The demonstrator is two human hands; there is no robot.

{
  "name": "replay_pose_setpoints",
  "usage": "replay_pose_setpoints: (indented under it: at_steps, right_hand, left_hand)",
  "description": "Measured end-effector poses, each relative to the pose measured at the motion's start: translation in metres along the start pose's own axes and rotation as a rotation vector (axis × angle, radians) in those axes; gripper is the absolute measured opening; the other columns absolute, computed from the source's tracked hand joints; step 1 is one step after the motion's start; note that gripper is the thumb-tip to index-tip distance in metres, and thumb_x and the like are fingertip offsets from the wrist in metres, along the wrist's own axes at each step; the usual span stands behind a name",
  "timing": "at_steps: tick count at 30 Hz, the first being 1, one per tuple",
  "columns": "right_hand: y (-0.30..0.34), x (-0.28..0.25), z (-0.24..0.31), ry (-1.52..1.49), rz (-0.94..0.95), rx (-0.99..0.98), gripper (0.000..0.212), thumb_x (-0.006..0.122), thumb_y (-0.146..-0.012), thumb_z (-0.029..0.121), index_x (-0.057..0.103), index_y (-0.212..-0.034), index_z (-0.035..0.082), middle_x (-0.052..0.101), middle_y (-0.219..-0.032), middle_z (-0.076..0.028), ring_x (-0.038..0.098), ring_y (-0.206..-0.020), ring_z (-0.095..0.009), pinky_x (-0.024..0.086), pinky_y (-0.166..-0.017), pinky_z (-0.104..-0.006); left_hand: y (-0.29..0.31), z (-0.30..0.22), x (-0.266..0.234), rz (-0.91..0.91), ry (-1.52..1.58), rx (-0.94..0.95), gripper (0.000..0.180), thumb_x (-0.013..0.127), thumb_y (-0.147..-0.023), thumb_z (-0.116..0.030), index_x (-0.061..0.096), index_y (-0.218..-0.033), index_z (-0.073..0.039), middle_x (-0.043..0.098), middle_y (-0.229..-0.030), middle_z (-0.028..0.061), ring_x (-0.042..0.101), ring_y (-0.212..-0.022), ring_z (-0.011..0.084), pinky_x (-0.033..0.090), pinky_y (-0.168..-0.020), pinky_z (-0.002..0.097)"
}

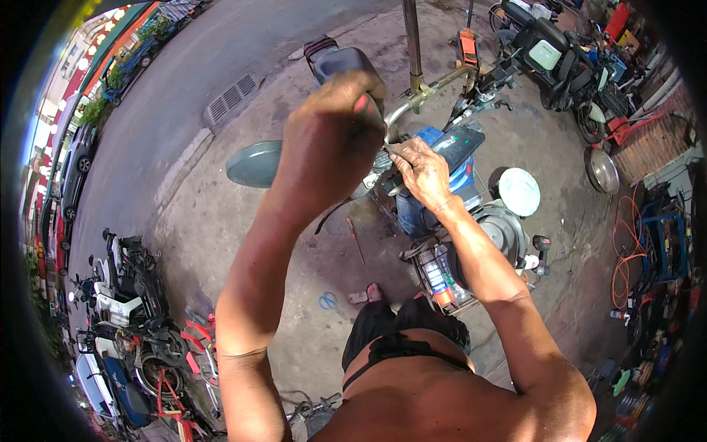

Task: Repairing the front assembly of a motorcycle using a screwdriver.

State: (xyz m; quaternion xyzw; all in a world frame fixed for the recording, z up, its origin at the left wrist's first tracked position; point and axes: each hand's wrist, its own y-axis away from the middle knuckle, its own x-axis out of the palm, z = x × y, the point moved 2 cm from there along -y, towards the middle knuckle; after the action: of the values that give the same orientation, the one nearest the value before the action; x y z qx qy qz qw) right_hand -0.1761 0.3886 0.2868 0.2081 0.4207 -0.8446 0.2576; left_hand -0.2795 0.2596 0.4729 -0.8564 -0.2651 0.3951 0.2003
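Note:
My left hand (331, 129) is raised close to the camera, its fingers closed in a fist. A small red spot shows between its fingers, but what it grips is hidden. Lower and to the right, my right hand (423, 169) has its thumb and fingers pinched together beside the lower end of a bent metal tube (401, 114); I cannot make out what lies in them. A dark flat panel (462, 146) sits just past the right hand, above a blue object (412, 214). Behind the left fist is a dark grey padded piece (350, 62).
A grey-green oval piece (254, 163) stands left of my wrist. An upright metal post (412, 44) rises ahead. A tray with spray cans (440, 283), a cordless drill (541, 250) and a pale round lid (519, 191) are right. Motorbikes (121, 302) line the left.

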Motion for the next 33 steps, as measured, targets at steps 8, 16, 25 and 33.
replay_pose_setpoints:
  at_steps: [8,16,25,33]
  right_hand:
    - [0.002,0.0,-0.004,-0.052,0.07,0.043,0.02,0.064,-0.087,0.018,0.071,-0.103,0.008,0.064,-0.092,-0.008,0.064,-0.085,-0.029,0.051,-0.073,-0.038]
    - [-0.014,-0.019,-0.005,-0.52,0.033,0.302,0.028,0.064,-0.088,0.01,0.066,-0.115,0.002,0.066,-0.1,-0.009,0.062,-0.099,-0.02,0.048,-0.088,-0.0312]
    - [-0.076,-0.086,0.048,-0.599,0.415,0.227,0.048,0.066,-0.088,0.024,0.056,-0.129,0.0,0.066,-0.113,-0.012,0.06,-0.103,-0.02,0.046,-0.092,-0.0335]
    - [-0.073,-0.071,0.043,-0.465,0.116,0.137,0.04,0.071,-0.081,0.02,0.061,-0.116,0.002,0.062,-0.098,-0.007,0.052,-0.082,-0.014,0.046,-0.075,-0.0289]
  left_hand:
    - [-0.029,0.014,-0.006,0.094,-0.126,0.048,0.036,0.07,-0.073,-0.015,0.06,-0.105,0.0,0.064,-0.091,0.01,0.059,-0.087,0.0183,0.048,-0.079,0.0312]
    - [-0.058,0.01,0.006,0.352,0.011,-0.048,0.038,0.07,-0.078,-0.025,0.062,-0.106,-0.001,0.065,-0.092,0.0106,0.06,-0.086,0.0178,0.048,-0.078,0.0316]
    - [-0.062,0.001,0.01,0.438,-0.141,0.123,0.042,0.063,-0.085,-0.03,0.058,-0.115,-0.001,0.063,-0.103,0.0175,0.06,-0.095,0.0284,0.047,-0.085,0.0371]
    - [-0.061,-0.014,0.025,0.27,-0.515,0.125,0.039,0.063,-0.082,-0.03,0.06,-0.111,-0.006,0.064,-0.107,0.0182,0.06,-0.101,0.04,0.048,-0.084,0.0452]
